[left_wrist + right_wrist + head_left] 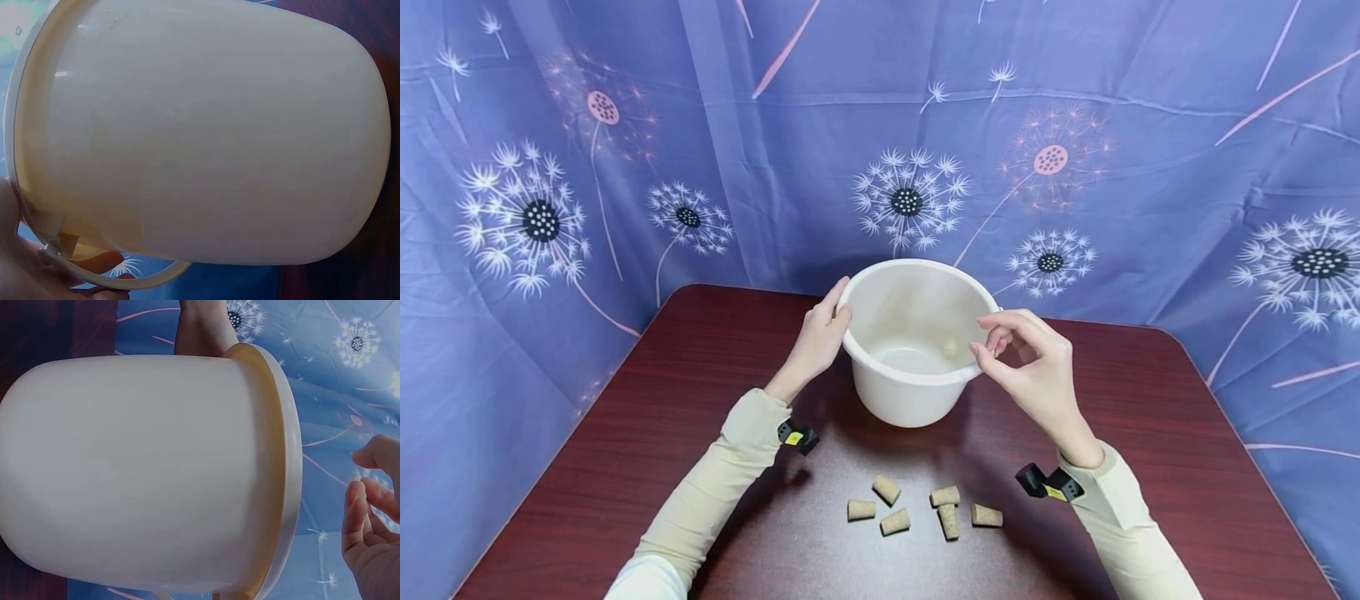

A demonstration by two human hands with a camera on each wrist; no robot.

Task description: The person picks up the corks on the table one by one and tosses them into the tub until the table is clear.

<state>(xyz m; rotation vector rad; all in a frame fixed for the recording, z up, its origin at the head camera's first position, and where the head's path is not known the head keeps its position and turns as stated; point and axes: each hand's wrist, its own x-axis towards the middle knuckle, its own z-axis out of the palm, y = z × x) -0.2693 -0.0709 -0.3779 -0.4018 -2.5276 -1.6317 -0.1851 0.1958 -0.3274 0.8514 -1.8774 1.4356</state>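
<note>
Red-brown tabletop under a white bucket, mouth up, axis near-upright.

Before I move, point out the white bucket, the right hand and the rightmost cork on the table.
White bucket (907, 402): head view, front of its outer wall.
Right hand (1039, 365): head view, middle of the hand.
Rightmost cork (987, 516): head view, middle of its side.

Smooth plstc bucket, matt corks

Dark-red table (six corks atop)
</note>
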